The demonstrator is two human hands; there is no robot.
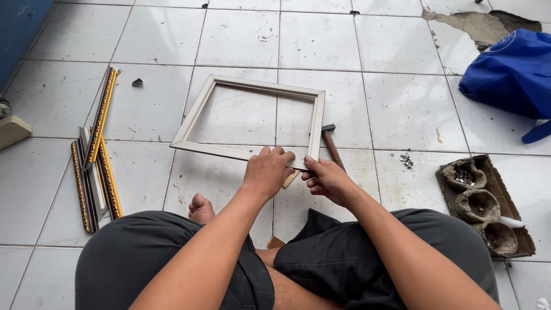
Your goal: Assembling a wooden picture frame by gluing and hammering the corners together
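Note:
A pale silver-beige picture frame point(195, 115) lies on the white tiled floor in front of me. My left hand point(267, 171) grips its near rail from above, close to the near right corner. My right hand point(327, 179) pinches that same corner from the right side. A hammer point(331, 144) with a wooden handle lies on the tiles just right of the frame, its handle partly hidden behind my right hand. I sit cross-legged in dark shorts, one bare foot point(201, 209) showing below the frame.
A bundle of gold-trimmed moulding strips point(97, 155) lies at the left. At the right stands a brown tray point(488, 204) with three cups of small metal bits, and loose bits point(406, 160) on the tiles. A blue bag point(511, 72) sits far right.

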